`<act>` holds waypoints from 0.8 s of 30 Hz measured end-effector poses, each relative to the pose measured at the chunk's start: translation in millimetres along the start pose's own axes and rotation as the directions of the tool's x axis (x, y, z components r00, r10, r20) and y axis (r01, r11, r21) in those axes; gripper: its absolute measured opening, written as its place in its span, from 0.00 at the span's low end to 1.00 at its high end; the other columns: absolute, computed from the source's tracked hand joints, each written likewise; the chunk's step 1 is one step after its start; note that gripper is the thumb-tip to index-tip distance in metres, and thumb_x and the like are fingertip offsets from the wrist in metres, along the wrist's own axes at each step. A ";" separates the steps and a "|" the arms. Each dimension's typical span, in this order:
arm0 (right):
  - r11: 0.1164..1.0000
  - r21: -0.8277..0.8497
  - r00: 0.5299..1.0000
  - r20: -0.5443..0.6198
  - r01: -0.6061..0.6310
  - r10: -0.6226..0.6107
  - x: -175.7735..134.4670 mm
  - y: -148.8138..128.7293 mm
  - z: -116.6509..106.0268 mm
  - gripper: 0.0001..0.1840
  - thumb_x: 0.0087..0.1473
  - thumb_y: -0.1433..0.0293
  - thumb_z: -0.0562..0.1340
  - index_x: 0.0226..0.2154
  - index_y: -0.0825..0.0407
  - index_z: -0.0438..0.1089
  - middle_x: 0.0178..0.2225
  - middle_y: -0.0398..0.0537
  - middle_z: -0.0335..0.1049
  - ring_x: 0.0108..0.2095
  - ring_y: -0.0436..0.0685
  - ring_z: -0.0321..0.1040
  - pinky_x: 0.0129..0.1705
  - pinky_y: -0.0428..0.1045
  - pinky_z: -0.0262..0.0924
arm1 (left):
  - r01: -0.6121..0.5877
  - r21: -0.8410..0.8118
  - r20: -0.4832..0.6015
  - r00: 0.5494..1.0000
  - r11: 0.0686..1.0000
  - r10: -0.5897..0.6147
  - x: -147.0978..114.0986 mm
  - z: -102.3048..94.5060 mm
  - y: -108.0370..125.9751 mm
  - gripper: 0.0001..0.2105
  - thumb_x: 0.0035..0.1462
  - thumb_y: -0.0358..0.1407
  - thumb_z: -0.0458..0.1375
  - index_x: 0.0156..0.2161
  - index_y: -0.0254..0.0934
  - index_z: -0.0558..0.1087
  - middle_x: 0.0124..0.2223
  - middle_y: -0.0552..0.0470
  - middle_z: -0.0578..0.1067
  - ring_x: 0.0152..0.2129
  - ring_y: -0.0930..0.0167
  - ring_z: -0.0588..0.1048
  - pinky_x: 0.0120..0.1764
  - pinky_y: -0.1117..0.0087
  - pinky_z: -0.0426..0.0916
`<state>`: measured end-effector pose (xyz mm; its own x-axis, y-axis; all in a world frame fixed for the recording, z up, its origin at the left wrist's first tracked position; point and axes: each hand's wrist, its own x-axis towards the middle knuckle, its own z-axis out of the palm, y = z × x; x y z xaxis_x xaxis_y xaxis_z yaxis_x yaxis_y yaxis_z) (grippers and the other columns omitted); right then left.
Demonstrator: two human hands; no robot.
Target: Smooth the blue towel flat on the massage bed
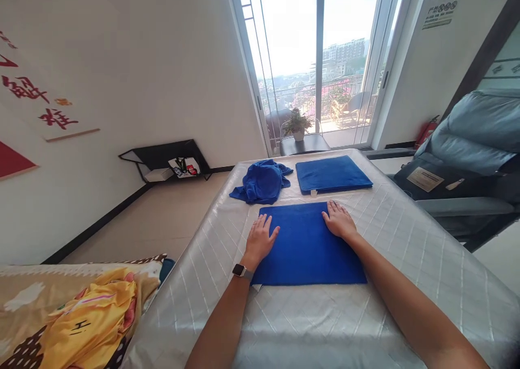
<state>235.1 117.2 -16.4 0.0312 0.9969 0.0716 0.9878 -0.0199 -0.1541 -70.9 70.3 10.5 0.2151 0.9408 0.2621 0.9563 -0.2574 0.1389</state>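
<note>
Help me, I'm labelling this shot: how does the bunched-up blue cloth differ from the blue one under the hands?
The bunched cloth lies in a rumpled heap, while the spread cloth lies flat as a rectangle. No hand touches the bunched cloth; the left hand and right hand rest on the spread cloth. Both are blue and lie on the same silvery cover.

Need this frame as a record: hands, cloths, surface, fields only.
left_hand: open, at near cloth's left edge; watch on wrist
right_hand: open, at its far right corner
near_cloth: blue, flat
far_left_cloth: blue, crumpled
far_right_cloth: blue, folded flat
surface: silvery, diamond-patterned cover under all three cloths
</note>
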 end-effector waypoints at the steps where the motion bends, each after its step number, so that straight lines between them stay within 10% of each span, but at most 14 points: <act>1: 1.000 0.007 1.000 -0.002 0.001 -0.001 0.0 -0.2 0.0 0.38 0.67 0.56 0.39 0.70 0.63 0.44 0.71 0.54 0.41 0.71 0.58 0.36 0.70 0.55 0.33 | -0.041 -0.057 0.004 0.999 0.998 0.041 -2.4 -0.5 8.8 0.28 0.70 0.50 0.40 0.65 0.35 0.63 0.67 0.43 0.63 0.66 0.64 0.57 0.66 0.59 0.53; 9: 0.999 0.023 0.999 -0.033 0.022 -0.022 0.4 1.2 1.8 0.36 0.67 0.59 0.40 0.69 0.64 0.46 0.71 0.56 0.43 0.70 0.60 0.38 0.69 0.56 0.35 | -0.508 -0.222 0.050 0.847 0.832 0.530 6.8 5.0 113.1 0.25 0.70 0.50 0.44 0.63 0.38 0.64 0.64 0.44 0.67 0.62 0.65 0.64 0.63 0.62 0.59; 14: 0.998 -0.004 0.998 -0.006 0.068 -0.068 -4.0 4.7 -1.1 0.34 0.65 0.65 0.43 0.70 0.60 0.46 0.72 0.55 0.40 0.71 0.59 0.36 0.69 0.56 0.37 | -0.397 -0.302 0.023 0.906 0.867 0.423 70.7 31.1 165.5 0.27 0.71 0.49 0.38 0.63 0.34 0.62 0.62 0.42 0.69 0.61 0.65 0.66 0.62 0.63 0.60; 24: 0.999 0.016 0.999 0.009 0.036 -0.036 -1.9 0.2 -2.3 0.35 0.66 0.63 0.40 0.69 0.64 0.45 0.71 0.57 0.40 0.71 0.59 0.34 0.69 0.56 0.35 | -0.263 -0.111 0.133 0.952 0.958 0.276 96.9 69.7 137.9 0.30 0.71 0.50 0.33 0.68 0.36 0.56 0.69 0.43 0.59 0.67 0.65 0.54 0.66 0.56 0.50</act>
<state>235.6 115.1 -14.3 -0.0058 0.9977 0.0681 0.9857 0.0172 -0.1676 95.6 141.4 -11.5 0.4954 0.8537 0.1603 0.8381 -0.5183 0.1702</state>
